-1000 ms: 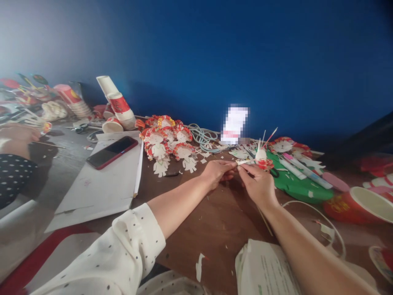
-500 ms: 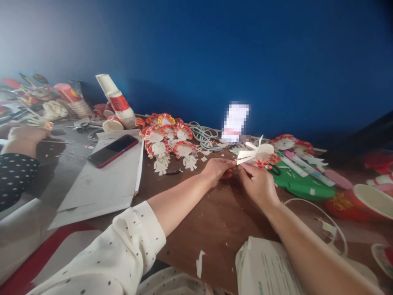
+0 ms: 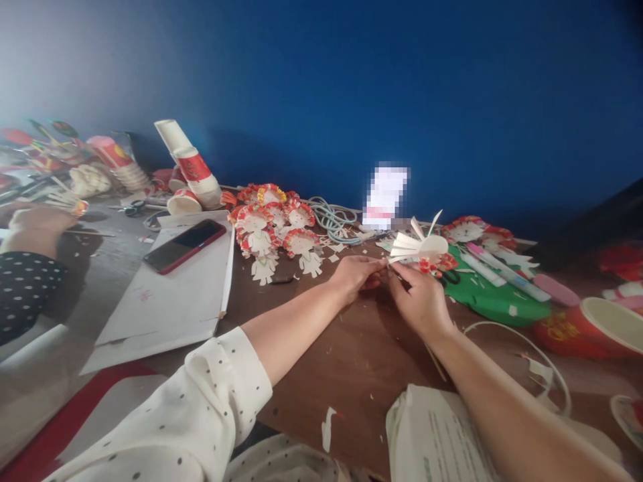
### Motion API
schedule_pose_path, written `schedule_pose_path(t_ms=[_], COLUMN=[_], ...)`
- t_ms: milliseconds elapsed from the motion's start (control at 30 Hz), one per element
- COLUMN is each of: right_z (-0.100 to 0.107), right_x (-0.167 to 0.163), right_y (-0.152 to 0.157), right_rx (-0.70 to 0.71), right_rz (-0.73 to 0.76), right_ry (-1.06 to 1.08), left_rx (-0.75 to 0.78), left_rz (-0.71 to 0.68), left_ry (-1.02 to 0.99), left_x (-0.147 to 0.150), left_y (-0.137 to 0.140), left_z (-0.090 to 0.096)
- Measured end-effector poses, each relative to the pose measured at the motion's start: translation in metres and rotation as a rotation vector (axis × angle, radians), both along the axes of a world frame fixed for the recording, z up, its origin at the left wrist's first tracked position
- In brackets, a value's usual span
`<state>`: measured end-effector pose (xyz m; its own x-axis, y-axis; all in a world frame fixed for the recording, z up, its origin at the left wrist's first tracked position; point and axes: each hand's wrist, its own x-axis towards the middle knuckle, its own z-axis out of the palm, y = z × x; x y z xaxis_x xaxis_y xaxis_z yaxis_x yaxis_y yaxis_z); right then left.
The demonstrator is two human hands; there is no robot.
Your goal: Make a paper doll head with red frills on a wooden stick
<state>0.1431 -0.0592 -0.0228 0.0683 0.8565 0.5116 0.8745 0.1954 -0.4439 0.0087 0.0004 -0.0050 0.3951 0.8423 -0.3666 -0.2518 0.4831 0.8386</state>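
White paper cutout (image 3: 433, 248) is pinched by both hands (image 3: 358, 276) (image 3: 420, 298).

Tabletop (image 3: 346, 375) is lying open between the forearms (image 3: 296, 325).
Paper figures (image 3: 261, 244) are crowding the left hand's (image 3: 359, 278) outer side, a green sheet (image 3: 485, 298) is flanking the right hand (image 3: 424, 301), a white packet (image 3: 437, 435) is blocking nearer.

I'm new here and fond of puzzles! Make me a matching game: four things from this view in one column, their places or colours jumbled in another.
1. Paper craft
2. Red-edged phone
3. Green sheet
4. Wall

A. Blue
B. Partly under pens
C. At the fingertips of the left hand and right hand
D. On white cardboard

Pairs: 1-C, 2-D, 3-B, 4-A
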Motion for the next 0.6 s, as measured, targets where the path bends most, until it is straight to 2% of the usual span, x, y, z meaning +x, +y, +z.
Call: schedule_pose_path(t_ms=[167, 600], right_z=[0.0002, 0.0038], right_x=[-0.0018, -0.0075], right_y=[-0.0005, -0.0017], right_rx=[0.023, -0.042], right_rz=[-0.007, 0.032], right_ry=[0.053, 0.174], left_rx=[-0.006, -0.011], left_rz=[0.006, 0.061], left_ry=[0.007, -0.016], left_x=[0.0003, 0.0020], left_y=[-0.0003, -0.0011], left_z=[0.0023, 0.0021])
